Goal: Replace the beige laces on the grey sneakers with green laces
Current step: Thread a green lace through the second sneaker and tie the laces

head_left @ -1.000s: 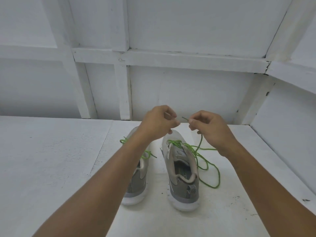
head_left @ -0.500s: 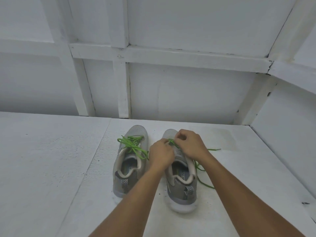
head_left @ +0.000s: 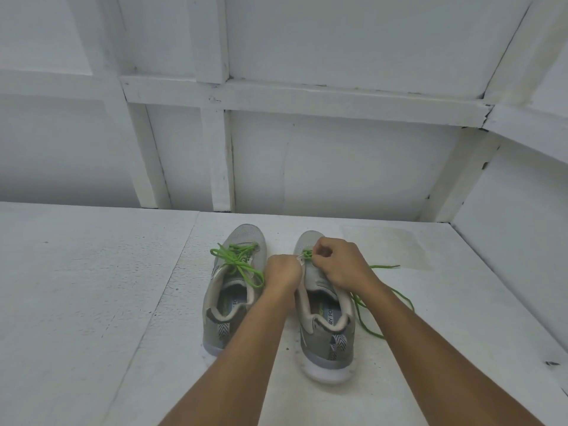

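Two grey sneakers (head_left: 325,327) stand side by side, heels nearest, threaded with green laces (head_left: 238,261).

On the white table (head_left: 92,302), the right sneaker (head_left: 325,336) is noted with its green lace (head_left: 307,253) pinched at the forefoot by the right hand (head_left: 344,265). Its eyelet edge is gripped by the left hand (head_left: 282,270). The left sneaker (head_left: 229,302), just beside it, is laced green.

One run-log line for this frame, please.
step: lacing right sneaker | right hand: pinches green lace at eyelets | left hand: curled beside it, hold unclear | left sneaker: green-laced
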`<state>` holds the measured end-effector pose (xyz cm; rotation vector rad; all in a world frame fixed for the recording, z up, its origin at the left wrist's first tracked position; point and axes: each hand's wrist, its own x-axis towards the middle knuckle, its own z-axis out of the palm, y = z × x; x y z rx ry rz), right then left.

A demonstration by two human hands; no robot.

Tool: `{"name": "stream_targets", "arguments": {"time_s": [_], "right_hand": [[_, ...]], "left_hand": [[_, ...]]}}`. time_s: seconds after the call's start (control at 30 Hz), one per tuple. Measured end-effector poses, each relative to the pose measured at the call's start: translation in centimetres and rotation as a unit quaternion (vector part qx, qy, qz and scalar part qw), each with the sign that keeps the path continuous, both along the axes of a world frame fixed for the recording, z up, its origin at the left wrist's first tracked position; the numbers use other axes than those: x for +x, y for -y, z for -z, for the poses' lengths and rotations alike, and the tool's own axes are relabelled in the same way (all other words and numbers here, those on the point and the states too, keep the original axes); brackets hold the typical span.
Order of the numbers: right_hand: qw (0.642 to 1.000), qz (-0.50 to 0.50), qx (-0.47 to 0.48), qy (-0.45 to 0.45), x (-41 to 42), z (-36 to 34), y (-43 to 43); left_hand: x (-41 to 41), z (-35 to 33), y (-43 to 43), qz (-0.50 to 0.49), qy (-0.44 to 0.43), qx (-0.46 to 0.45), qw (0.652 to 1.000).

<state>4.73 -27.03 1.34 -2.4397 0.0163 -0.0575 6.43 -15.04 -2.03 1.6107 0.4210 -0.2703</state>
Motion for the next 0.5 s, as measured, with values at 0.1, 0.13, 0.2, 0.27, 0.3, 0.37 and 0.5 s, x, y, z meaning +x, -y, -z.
{"name": "stream_targets", "arguments": {"time_s": [0.1,0.13,0.2,0.27,0.3,0.37,0.5], "right_hand": [[1.000,-0.005,-0.012,0.000,0.1,0.0,-0.2],[1.000,-0.006,-0.015,-0.001,0.2,0.1,-0.2],[1.000,-0.006,-0.017,-0.005,0.3,0.1,-0.4],[1.000,-0.006,-0.022,-0.004,0.3,0.2,-0.4],[1.000,-0.006,-0.024,-0.003,0.3,0.2,-0.4],[1.000,-0.006,-0.025,-0.005,0.3,0.2,-0.5],[1.000,-0.004,-0.028,-0.013,0.5,0.4,-0.8]], "left_hand": [[0.0,0.0,0.0,-0.012,-0.004,-0.002,1.000],[-0.2,-0.2,0.0,-0.011,-0.005,-0.008,1.000],[-0.4,-0.4,-0.1,-0.007,-0.006,-0.012,1.000],[-0.4,-0.4,-0.1,-0.001,0.001,-0.005,1.000],[-0.3,-0.3,-0.1,-0.006,-0.002,-0.012,1.000],[-0.4,-0.3,-0.1,-0.011,-0.003,-0.027,1.000],[-0.3,-1.3,0.1,0.008,-0.017,-0.023,1.000]]}}
